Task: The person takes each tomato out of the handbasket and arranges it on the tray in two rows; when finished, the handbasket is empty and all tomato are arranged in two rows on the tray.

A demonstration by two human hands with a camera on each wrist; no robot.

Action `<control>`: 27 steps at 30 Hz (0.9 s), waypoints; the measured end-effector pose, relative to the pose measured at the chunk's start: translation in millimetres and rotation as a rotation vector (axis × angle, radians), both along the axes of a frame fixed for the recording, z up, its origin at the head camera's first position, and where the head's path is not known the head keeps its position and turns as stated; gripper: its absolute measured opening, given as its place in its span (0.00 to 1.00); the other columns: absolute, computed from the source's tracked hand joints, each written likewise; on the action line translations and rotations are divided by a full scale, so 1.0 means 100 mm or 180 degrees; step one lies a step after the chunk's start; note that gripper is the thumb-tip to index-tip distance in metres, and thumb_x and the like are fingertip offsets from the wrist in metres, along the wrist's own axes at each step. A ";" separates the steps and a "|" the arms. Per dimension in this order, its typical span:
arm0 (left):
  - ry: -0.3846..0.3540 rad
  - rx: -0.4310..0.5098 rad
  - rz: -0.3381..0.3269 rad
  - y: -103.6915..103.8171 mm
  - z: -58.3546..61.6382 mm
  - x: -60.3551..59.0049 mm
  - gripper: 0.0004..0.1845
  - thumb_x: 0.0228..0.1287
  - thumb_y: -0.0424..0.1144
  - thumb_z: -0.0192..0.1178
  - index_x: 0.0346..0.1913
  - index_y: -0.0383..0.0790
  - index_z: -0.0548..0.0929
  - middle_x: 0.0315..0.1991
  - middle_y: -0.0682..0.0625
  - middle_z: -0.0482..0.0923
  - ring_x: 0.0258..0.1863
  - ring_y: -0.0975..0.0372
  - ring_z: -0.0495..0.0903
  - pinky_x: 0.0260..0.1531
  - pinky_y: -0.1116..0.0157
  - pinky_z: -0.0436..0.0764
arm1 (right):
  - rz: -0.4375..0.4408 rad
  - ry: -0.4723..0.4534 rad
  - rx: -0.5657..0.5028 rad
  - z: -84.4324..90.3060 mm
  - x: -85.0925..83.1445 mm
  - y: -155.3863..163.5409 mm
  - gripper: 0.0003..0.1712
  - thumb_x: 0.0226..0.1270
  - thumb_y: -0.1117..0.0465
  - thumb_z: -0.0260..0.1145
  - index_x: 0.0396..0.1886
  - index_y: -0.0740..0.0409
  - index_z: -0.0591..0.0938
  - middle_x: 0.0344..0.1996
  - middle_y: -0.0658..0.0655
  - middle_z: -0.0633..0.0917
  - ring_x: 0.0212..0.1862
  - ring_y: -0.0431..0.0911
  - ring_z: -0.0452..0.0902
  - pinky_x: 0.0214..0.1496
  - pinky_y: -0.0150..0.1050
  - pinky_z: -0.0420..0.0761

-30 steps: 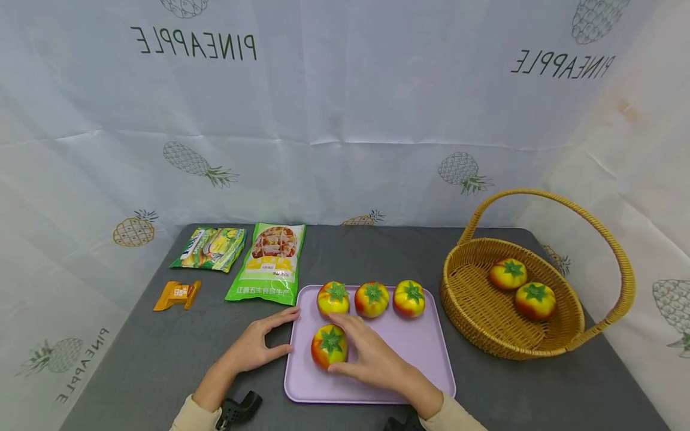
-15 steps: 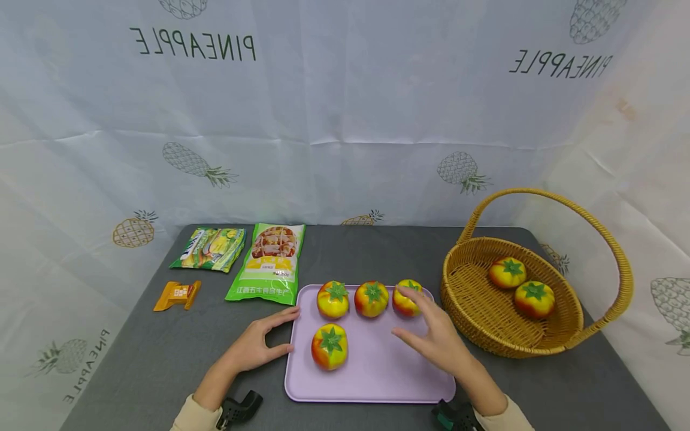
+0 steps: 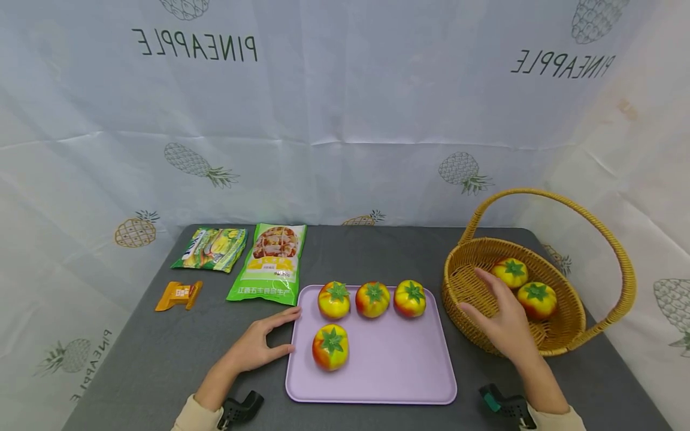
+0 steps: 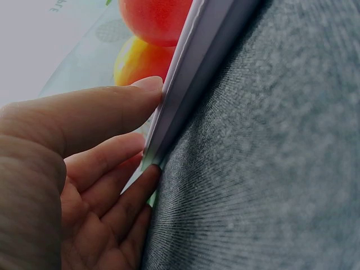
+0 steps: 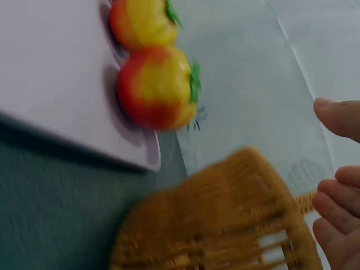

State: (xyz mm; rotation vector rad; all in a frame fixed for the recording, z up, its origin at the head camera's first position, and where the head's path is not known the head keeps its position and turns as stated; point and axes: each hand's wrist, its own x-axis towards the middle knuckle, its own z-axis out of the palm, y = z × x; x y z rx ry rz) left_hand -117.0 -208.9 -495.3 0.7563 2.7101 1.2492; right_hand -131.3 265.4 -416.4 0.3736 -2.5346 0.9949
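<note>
A lilac tray [image 3: 399, 365] lies at the front of the grey table. On it stand several red-and-yellow tomatoes: three in a back row [image 3: 372, 299] and one in front [image 3: 330, 347]. My left hand [image 3: 257, 342] rests flat on the table, its fingers touching the tray's left edge [image 4: 185, 95]. My right hand [image 3: 502, 311] hovers open over the near rim of a wicker basket [image 3: 571, 335], holding nothing. Two more tomatoes [image 3: 535, 299] lie inside the basket, just beyond the fingers. In the right wrist view the tray's corner tomato [image 5: 157, 88] and the basket rim [image 5: 225, 225] show.
Two green snack packets [image 3: 269, 262] and a small orange packet [image 3: 179, 294] lie at the table's back left. The basket's tall handle [image 3: 593, 224] arches over it. A pineapple-print cloth hangs behind and at the sides.
My right hand let go of the front tomato, crossed the tray to the right and now hovers over the basket. The left hand has stayed at the tray's edge.
</note>
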 end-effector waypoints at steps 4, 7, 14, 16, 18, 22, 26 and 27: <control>-0.0009 0.0012 0.0004 0.01 0.02 0.00 0.31 0.57 0.47 0.67 0.65 0.50 0.73 0.67 0.52 0.69 0.65 0.54 0.69 0.62 0.53 0.70 | -0.0221 -0.0314 0.0006 0.08 -0.01 0.21 0.43 0.60 0.57 0.70 0.71 0.63 0.61 0.64 0.71 0.67 0.61 0.68 0.63 0.69 0.45 0.64; -0.0021 0.0003 0.0009 0.01 0.03 0.01 0.31 0.57 0.47 0.67 0.65 0.50 0.73 0.67 0.52 0.69 0.65 0.54 0.69 0.62 0.53 0.70 | -0.0393 -0.0491 0.0005 0.11 -0.03 0.35 0.44 0.63 0.55 0.66 0.72 0.66 0.57 0.64 0.76 0.64 0.61 0.72 0.60 0.55 0.69 0.62; -0.0042 -0.0027 0.0030 0.01 0.03 0.01 0.31 0.57 0.48 0.67 0.65 0.50 0.73 0.67 0.53 0.69 0.65 0.54 0.69 0.61 0.52 0.71 | -0.0772 -0.0784 0.0116 0.10 -0.09 0.61 0.45 0.67 0.50 0.61 0.72 0.71 0.52 0.64 0.79 0.61 0.60 0.74 0.57 0.54 0.69 0.60; -0.0024 -0.0015 0.0029 0.01 0.02 0.01 0.31 0.57 0.48 0.67 0.65 0.50 0.73 0.67 0.52 0.69 0.65 0.54 0.69 0.61 0.52 0.71 | -0.0865 -0.0883 0.0111 0.09 -0.11 0.66 0.46 0.67 0.49 0.60 0.72 0.72 0.51 0.65 0.79 0.59 0.61 0.75 0.57 0.55 0.69 0.60; -0.0006 -0.0014 0.0026 0.02 0.02 0.01 0.31 0.57 0.48 0.67 0.65 0.49 0.73 0.67 0.52 0.69 0.65 0.54 0.69 0.61 0.53 0.71 | -0.0971 -0.0977 0.0088 0.08 -0.13 0.70 0.47 0.68 0.48 0.59 0.72 0.73 0.50 0.65 0.79 0.58 0.62 0.75 0.56 0.56 0.69 0.60; 0.0014 -0.0016 0.0025 0.02 0.03 0.01 0.31 0.57 0.47 0.67 0.65 0.49 0.73 0.67 0.52 0.69 0.65 0.54 0.70 0.61 0.53 0.71 | -0.1165 -0.1110 0.0046 0.07 -0.19 0.74 0.48 0.68 0.48 0.58 0.72 0.74 0.48 0.65 0.80 0.58 0.62 0.76 0.55 0.56 0.69 0.60; 0.0006 -0.0031 0.0032 0.02 0.04 0.02 0.31 0.57 0.46 0.67 0.65 0.48 0.73 0.67 0.51 0.69 0.65 0.53 0.70 0.61 0.53 0.71 | -0.1286 -0.1216 0.0029 0.05 -0.23 0.77 0.48 0.68 0.49 0.58 0.72 0.74 0.47 0.65 0.81 0.57 0.61 0.76 0.55 0.57 0.69 0.60; 0.0012 -0.0038 0.0036 0.03 0.04 0.02 0.31 0.56 0.45 0.68 0.64 0.46 0.73 0.66 0.50 0.69 0.65 0.53 0.70 0.61 0.53 0.71 | -0.1317 -0.1247 0.0029 0.04 -0.24 0.78 0.48 0.68 0.49 0.58 0.72 0.74 0.46 0.65 0.82 0.57 0.61 0.76 0.55 0.57 0.69 0.60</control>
